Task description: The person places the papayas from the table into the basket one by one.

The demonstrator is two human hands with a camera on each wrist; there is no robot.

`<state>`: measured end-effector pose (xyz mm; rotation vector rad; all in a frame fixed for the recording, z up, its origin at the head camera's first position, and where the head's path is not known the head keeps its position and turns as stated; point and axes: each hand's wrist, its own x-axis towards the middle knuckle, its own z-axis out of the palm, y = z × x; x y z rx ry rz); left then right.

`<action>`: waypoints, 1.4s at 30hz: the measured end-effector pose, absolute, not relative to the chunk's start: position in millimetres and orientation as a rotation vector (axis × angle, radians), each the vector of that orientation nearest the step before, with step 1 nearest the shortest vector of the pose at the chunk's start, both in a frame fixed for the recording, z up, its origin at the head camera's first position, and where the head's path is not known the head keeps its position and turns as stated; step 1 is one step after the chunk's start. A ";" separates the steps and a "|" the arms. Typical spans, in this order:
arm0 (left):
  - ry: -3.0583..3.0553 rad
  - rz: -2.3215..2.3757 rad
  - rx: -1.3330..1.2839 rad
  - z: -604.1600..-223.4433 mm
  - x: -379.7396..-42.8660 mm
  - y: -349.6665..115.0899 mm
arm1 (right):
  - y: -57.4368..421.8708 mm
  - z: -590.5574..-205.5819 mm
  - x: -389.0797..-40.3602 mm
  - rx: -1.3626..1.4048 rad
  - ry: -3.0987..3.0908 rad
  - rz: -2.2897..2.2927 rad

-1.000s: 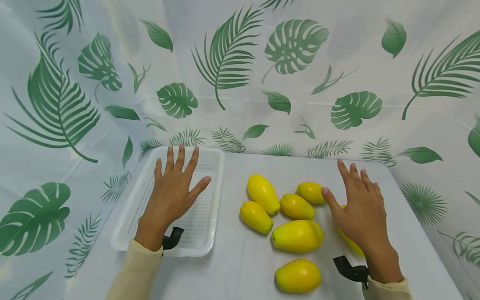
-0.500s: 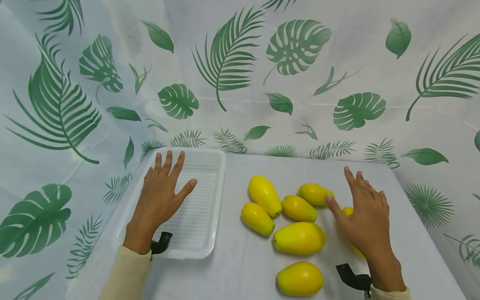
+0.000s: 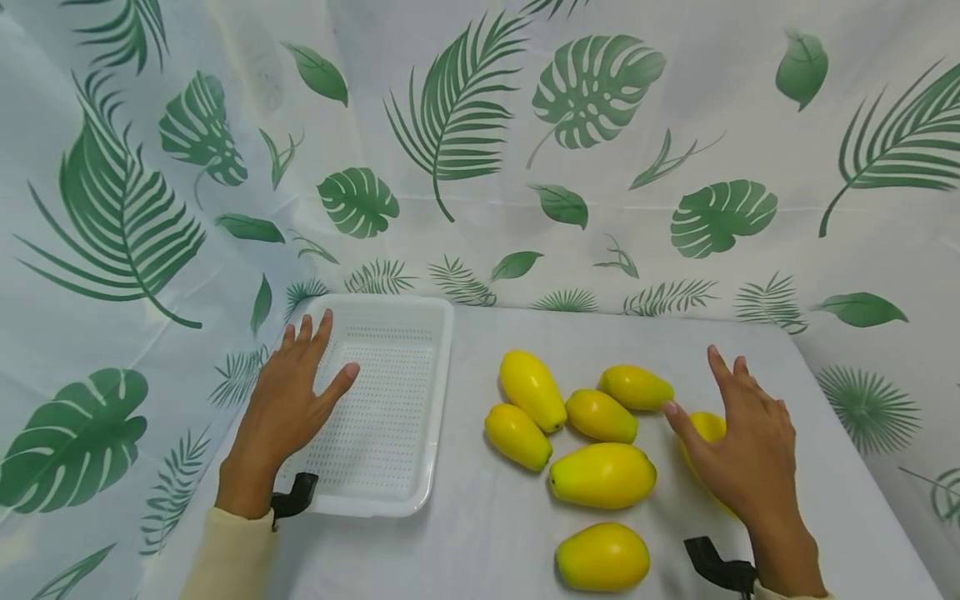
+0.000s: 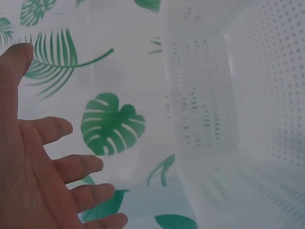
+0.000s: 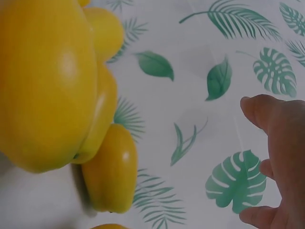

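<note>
My left hand [image 3: 288, 400] hovers over the left side of a white perforated plastic basket [image 3: 442, 400], fingers spread and holding nothing. In the left wrist view the palm and loosely bent fingers [image 4: 78, 167] appear beside the basket wall [image 4: 200, 95]. Over on the right, my right hand [image 3: 750, 442] is held above a yellow papaya [image 3: 708, 425] that it partly hides; whether they touch I cannot tell. Several more papayas [image 3: 603, 475] lie in a loose group between the basket and that hand. The right wrist view shows papayas [image 5: 112, 167] at the left, apart from the fingers [image 5: 259, 109].
A white cloth covers the table [image 3: 480, 533]. Behind and at the sides hangs a white curtain [image 3: 465, 225] printed with green leaves. One papaya [image 3: 602, 557] lies nearest the front edge of the view. A black camera mount [image 3: 720, 567] sticks out from the right wrist.
My left hand has moved left across the basket, uncovering more of its floor. My right hand has shifted slightly right and down, showing more of the papaya beneath it.
</note>
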<state>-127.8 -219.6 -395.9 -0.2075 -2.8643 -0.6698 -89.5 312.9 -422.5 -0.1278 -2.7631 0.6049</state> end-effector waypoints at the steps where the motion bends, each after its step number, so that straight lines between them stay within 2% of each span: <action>1: -2.863 -0.692 -0.202 -396.9 -127.1 -222.8 | 314.1 -423.5 -89.0 -0.135 -2.770 0.605; 30: -3.094 -0.915 -0.038 -415.3 -105.4 -301.9 | 334.3 -455.8 -80.0 -0.239 -2.858 0.571; 42: -3.095 -1.049 -0.092 -436.8 -98.8 -322.5 | 347.4 -470.4 -73.7 -0.346 -2.898 0.634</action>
